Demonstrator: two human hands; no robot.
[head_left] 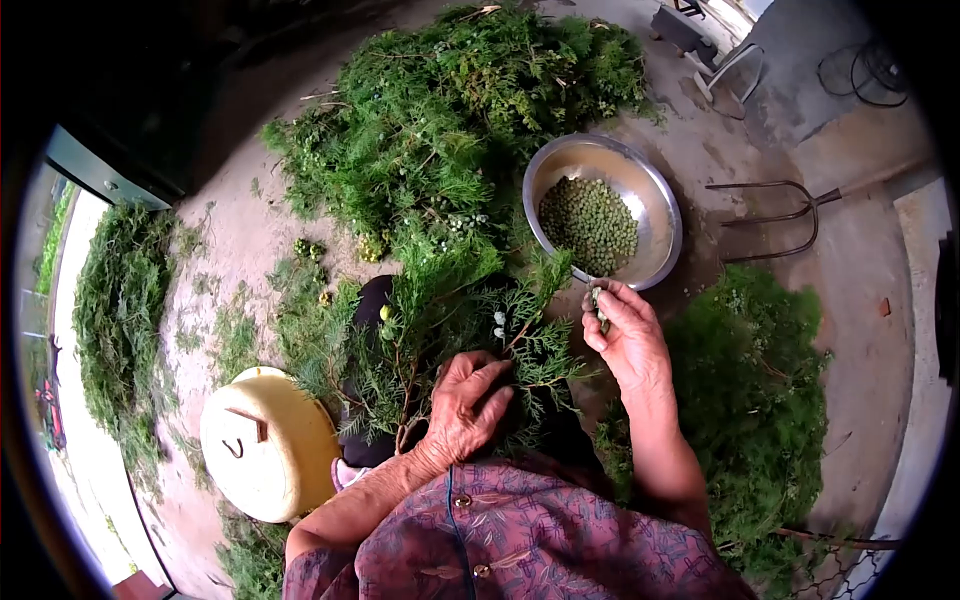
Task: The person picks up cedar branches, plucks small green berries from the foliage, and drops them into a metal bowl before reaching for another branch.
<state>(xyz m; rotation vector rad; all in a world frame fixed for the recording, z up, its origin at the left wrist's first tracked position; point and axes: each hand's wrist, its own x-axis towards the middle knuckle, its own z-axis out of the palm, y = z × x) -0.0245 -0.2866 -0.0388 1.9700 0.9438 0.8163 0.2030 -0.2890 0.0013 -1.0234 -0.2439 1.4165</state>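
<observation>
Across my lap lies a leafy evergreen branch (405,345) with a few pale cones (499,325) on its sprigs. My left hand (466,405) is closed around its stems, the fingers curled over them. My right hand (630,335) is raised to the right of the branch, at the near rim of a steel bowl (660,235). Its thumb and fingers pinch several small green cones (598,306). Inside the bowl lies a heap of loose green cones (588,225).
A large pile of cut branches (400,130) lies ahead, with more greenery (750,390) at right and another heap (125,320) at far left. An overturned cream basin (265,445) sits by my left side. A pitchfork (800,215) rests beyond the bowl.
</observation>
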